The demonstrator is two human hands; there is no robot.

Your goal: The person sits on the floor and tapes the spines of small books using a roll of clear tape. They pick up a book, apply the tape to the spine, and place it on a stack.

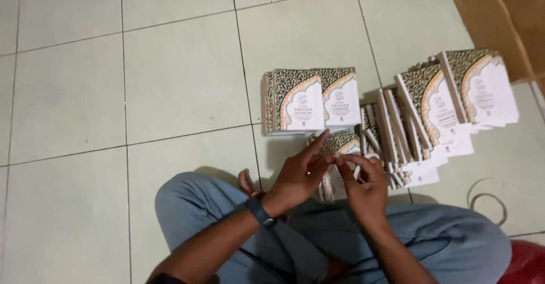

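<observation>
A: Sitting cross-legged on the tiled floor [170,79], the person has both hands up over the lap; left hand [298,176] w/ fingers stretched fwd, fingertips touching the right's; right hand [363,184] curled, thumb & forefinger pinching smth thin — too small to tell what, maybe a band.

B: And the booklets?

A: Small booklets w/ green-gold patterned covers & white arched panels; one booklet [340,145] lies just beyond the fingertips, partly hidden by them, prob. kept close so it's in easy reach; a neat stack [292,102] sits behind it, spines squared up; a 2nd one overlaps it to the right.

B: The rest?

A: A fanned row [431,119] leans towards the floor's upper-right corner, each overlapping the next, likely so covers stay visible; brown cardboard [499,17] in that corner; a loose rubber band [488,201] on the tile near the right knee; dark wristband [260,211] on the left wrist; smth red at the lower-right edge, unclear.
</observation>
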